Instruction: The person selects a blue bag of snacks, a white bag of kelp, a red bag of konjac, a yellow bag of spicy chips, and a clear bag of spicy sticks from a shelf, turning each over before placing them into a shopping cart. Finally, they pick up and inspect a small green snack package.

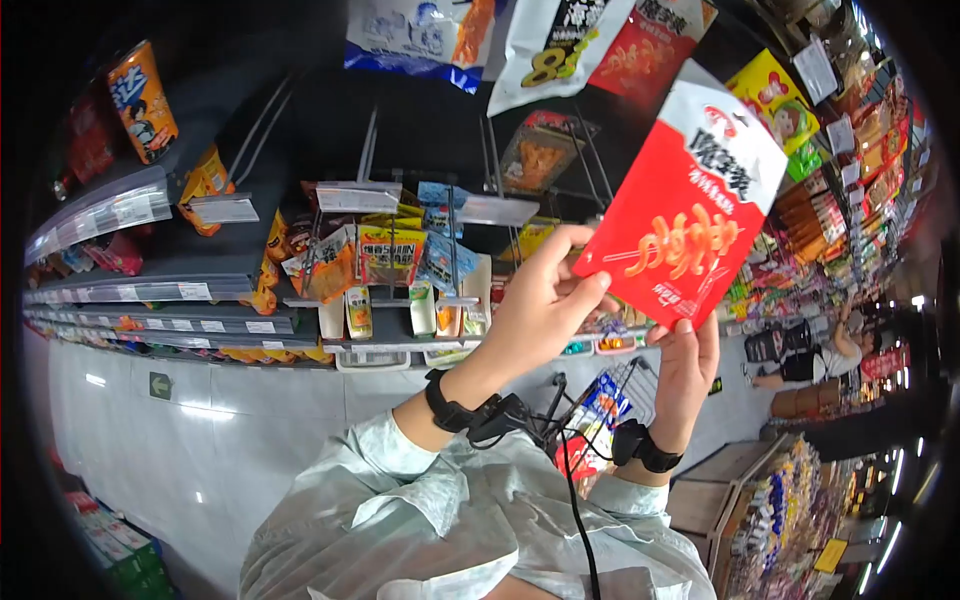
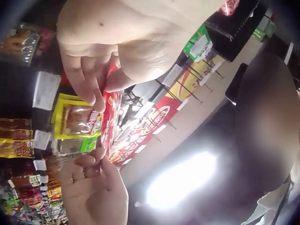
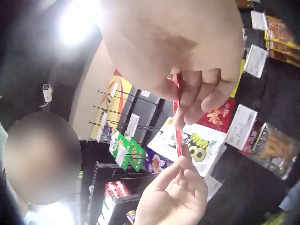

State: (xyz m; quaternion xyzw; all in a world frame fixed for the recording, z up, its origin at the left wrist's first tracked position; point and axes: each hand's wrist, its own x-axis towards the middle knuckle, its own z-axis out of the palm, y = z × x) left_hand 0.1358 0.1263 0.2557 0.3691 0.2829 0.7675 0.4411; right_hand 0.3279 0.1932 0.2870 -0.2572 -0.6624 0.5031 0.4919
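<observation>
Both hands hold a red snack bag [image 1: 690,215] with a white top, its printed front facing me and its upper end tilted right. At the bag's lower left corner, my left hand [image 1: 545,300] pinches it between thumb and fingers. My right hand [image 1: 685,370] pinches the bottom edge, thumb in front. From the left wrist view, the bag [image 2: 110,110] appears nearly edge-on between the left hand [image 2: 140,42] and the right hand [image 2: 93,192]. It is a thin red strip in the right wrist view, with the right hand [image 3: 187,51] above it.
Hooks with hanging snack bags [image 1: 550,50] and price tags [image 1: 360,196] fill the shelf ahead. A shopping cart [image 1: 640,385] with packets in it stands below my hands. Another person [image 1: 835,355] is in the aisle at right. Stacked goods [image 1: 770,510] stand lower right.
</observation>
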